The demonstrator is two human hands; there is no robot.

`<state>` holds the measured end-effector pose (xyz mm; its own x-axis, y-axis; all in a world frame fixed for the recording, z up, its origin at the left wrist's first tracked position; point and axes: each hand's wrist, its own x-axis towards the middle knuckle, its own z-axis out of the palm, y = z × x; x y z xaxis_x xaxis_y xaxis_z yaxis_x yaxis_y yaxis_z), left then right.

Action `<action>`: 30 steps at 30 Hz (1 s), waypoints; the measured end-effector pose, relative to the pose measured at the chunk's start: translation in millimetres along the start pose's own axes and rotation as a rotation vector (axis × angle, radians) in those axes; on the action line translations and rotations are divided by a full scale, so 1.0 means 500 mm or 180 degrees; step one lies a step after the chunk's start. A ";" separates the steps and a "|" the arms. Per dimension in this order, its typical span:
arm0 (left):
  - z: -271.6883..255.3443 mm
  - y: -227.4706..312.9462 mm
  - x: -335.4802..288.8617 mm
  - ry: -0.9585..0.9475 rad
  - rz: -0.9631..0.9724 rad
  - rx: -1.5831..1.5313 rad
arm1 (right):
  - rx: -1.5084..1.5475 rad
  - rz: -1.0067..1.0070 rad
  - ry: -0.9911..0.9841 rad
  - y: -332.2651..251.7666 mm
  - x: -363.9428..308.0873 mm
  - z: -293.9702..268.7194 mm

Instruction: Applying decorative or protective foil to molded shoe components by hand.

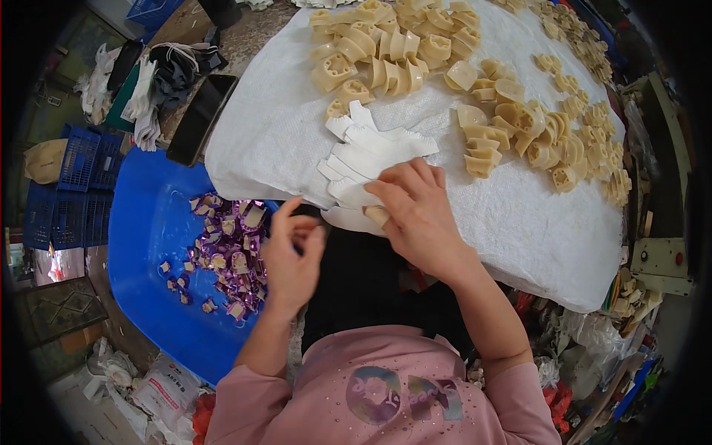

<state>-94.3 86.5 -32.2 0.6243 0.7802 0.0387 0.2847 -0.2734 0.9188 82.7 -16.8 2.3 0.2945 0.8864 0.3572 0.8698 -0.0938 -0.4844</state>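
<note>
My right hand (419, 215) is closed with a small beige molded piece (377, 216) under its fingers, at the near edge of a white woven cloth (274, 126). Its fingertips meet a fanned stack of white cutouts (363, 152) with toothed ends. My left hand (291, 259) is off the cloth, fingers loosely bent and apart from the thumb, with nothing visible in it. Beside it, a blue tub (141, 245) holds many shiny purple pieces with beige parts (237, 259). Curved beige molded pieces (400, 55) lie heaped on the cloth's far side, with more (545, 137) to the right.
A dark phone (202, 119) lies left of the cloth, near gloves (144, 104) and dark fabric. Blue crates (78, 159) stand far left. Plastic bags (167, 389) lie at lower left, and a grey machine box (658, 259) stands at right.
</note>
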 end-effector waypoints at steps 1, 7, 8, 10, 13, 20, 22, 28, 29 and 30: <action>0.025 0.010 0.006 -0.0044 -0.0016 -0.0173 | -0.0041 -0.0073 0.0011 -0.004 0.009 0.007; 0.078 0.013 0.035 0.0309 0.0048 -0.0210 | -0.0330 -0.0112 -0.0046 -0.017 0.055 0.034; 0.082 0.004 0.038 0.0281 -0.0094 -0.0279 | -0.0321 -0.0038 -0.0095 -0.020 0.060 0.035; 0.086 0.007 0.038 0.0361 -0.0205 -0.0554 | -0.0255 -0.0066 -0.0048 -0.016 0.058 0.051; 0.083 0.013 0.030 0.0354 -0.0278 -0.0799 | -0.0249 -0.0115 -0.0074 -0.015 0.053 0.048; 0.072 0.033 0.036 0.0154 -0.0278 -0.1295 | -0.0191 -0.0209 -0.0130 -0.014 0.043 0.029; 0.074 0.030 0.038 0.0144 -0.0099 -0.1201 | -0.0234 -0.0229 -0.0169 -0.020 0.044 0.025; 0.083 0.027 0.044 0.0116 -0.0082 -0.1476 | -0.0238 -0.0232 0.0037 -0.018 0.037 0.026; 0.084 0.025 0.047 0.0117 -0.0079 -0.1479 | -0.0238 -0.0276 0.0219 -0.017 0.035 0.026; 0.086 0.022 0.050 0.0175 0.0010 -0.1447 | -0.0240 -0.0280 0.0220 -0.016 0.031 0.027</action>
<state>-44.2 79.0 -38.0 0.5817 0.8118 0.0512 -0.0729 -0.0106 0.9973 74.9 3.6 1.0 0.2402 0.8595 0.4511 0.9200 -0.0533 -0.3883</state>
